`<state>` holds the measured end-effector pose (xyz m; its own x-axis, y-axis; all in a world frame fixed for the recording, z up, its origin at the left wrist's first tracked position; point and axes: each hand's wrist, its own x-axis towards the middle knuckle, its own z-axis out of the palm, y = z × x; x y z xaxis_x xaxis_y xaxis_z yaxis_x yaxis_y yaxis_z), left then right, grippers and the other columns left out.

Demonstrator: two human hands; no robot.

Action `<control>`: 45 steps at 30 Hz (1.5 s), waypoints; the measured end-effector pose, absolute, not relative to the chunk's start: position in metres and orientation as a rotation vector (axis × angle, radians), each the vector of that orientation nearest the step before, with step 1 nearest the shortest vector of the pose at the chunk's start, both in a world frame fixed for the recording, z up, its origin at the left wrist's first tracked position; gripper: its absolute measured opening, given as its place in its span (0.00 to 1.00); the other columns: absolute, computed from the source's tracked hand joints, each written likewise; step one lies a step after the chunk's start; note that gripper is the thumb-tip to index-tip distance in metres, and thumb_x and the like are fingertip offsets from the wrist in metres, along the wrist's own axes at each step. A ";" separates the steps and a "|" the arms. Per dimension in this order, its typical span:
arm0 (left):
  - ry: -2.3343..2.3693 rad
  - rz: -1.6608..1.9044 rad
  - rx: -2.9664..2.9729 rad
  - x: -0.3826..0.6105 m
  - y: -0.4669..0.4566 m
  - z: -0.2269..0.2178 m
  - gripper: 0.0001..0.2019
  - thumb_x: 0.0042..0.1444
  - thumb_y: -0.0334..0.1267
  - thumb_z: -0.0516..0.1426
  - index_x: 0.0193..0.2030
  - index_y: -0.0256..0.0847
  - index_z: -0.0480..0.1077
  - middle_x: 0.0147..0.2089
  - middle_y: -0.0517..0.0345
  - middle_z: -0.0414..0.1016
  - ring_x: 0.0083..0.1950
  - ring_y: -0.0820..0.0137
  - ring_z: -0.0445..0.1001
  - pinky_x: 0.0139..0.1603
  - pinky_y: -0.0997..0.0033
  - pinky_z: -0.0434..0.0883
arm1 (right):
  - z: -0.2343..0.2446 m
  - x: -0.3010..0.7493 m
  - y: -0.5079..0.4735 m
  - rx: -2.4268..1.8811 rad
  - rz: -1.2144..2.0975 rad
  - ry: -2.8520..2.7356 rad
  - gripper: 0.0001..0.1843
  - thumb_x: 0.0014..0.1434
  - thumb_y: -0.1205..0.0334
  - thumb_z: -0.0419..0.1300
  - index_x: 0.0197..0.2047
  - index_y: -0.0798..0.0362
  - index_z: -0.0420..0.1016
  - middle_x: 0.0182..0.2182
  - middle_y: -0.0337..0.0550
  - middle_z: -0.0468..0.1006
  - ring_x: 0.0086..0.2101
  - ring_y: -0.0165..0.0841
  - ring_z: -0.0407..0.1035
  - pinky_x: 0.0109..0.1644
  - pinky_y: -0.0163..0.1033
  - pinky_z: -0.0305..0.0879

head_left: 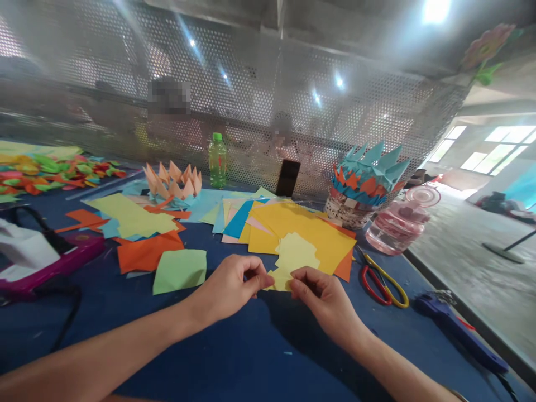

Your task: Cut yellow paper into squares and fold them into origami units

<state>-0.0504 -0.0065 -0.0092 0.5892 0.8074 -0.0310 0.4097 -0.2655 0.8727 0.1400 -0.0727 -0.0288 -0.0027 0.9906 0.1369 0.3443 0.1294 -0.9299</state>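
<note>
Biggest thing in view is a perforated metal panel (251, 95), all tiny holes and shiny light spots. In front there's a dark blue tabletop (209, 357), then overlapping flat yellow sheets (326, 231) with straight edges. Far left, a heap of crinkly multicolour scraps (54, 170). On the right, a spiky folded-paper stack (368, 173), teal over orange and blue, on a whitish patterned base.

Hands next: left hand (234, 285) has thumb and forefinger pinched at one side of the pale yellow paper (296, 252), right hand (330, 298) pinches the other side. That paper's mid-table, jagged-edged, long axis running away from the person and leaning slightly right; can't tell if it's one piece or two overlapping.

See-through pink jar (396, 226) looks part-filled with clear liquid. Smaller: a spiky peach paper ring (173, 181), then a green-capped plastic bottle (217, 162), contents unclear, and red-and-yellow-handled scissors (383, 282).
</note>
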 end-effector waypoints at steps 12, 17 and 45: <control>1.062 0.510 2.042 -0.054 0.002 -0.004 0.17 0.54 0.50 0.55 0.23 0.39 0.65 0.21 0.63 0.67 0.25 0.72 0.65 0.26 0.75 0.57 | -0.029 0.147 -0.066 -1.411 0.872 -1.494 0.16 0.59 0.49 0.57 0.31 0.55 0.72 0.22 0.37 0.70 0.25 0.29 0.63 0.30 0.33 0.58; 1.049 0.584 2.056 -0.057 0.002 0.001 0.13 0.56 0.45 0.54 0.25 0.39 0.68 0.23 0.62 0.69 0.27 0.71 0.67 0.29 0.75 0.59 | -0.038 0.150 -0.058 -1.385 0.885 -1.477 0.17 0.59 0.48 0.56 0.38 0.54 0.72 0.26 0.39 0.73 0.28 0.31 0.66 0.33 0.35 0.62; 1.100 0.733 2.249 -0.062 0.006 -0.016 0.07 0.58 0.34 0.50 0.38 0.42 0.69 0.39 0.56 0.76 0.39 0.66 0.73 0.39 0.69 0.65 | -0.010 0.194 -0.001 -1.992 0.321 -2.060 0.22 0.46 0.51 0.67 0.41 0.55 0.74 0.40 0.50 0.75 0.41 0.42 0.67 0.42 0.41 0.58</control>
